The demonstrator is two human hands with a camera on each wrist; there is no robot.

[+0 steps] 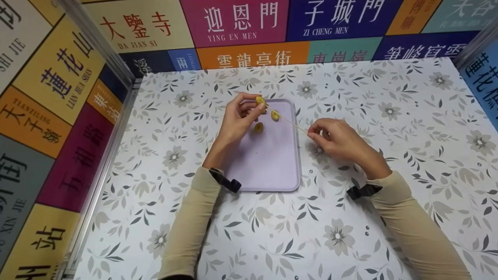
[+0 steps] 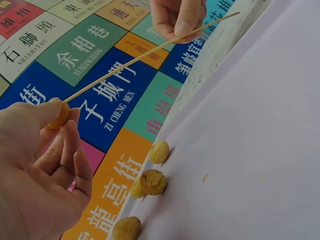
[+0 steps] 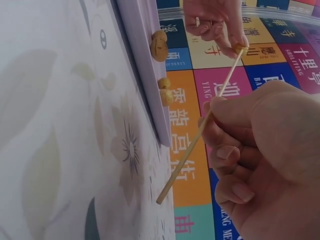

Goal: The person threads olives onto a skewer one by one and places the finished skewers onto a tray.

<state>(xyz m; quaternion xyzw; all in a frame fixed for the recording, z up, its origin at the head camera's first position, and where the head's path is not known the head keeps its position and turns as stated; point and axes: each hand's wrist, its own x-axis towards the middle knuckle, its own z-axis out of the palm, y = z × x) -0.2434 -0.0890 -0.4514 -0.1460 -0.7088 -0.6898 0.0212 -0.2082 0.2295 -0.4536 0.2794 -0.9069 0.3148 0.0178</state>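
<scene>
A flower-patterned tablecloth (image 1: 350, 217) spreads across the work surface, hemmed on three sides by wall panels (image 1: 58, 116) printed with coloured place names. At its centre lies a lilac tray (image 1: 268, 163), long side running away from the person, whose two arms in beige sleeves (image 1: 412, 225) reach in from the near edge.

The right hand (image 1: 338, 138) hovers just off the tray's right rim, its thumb and curled fingers pinching the near end of a thin wooden skewer (image 1: 293, 124). The stick slants up and left across the tray's far corner. The left hand (image 1: 239, 116) meets its tip over the far left part of the tray, fingertips closed round a small yellow-brown snack ball (image 1: 261, 101) that sits at, or right against, the skewer's point.

The threading appears to be in its early part: in the head view one ball (image 1: 275, 115) seems to ride on the stick, though the left wrist view shows the shaft bare between the hands, so this cannot be settled. Loose balls (image 2: 152, 181) wait in a small cluster at the tray's far end, a few crumbs (image 2: 205, 177) beside them. Nothing lies between the hands and that cluster.
</scene>
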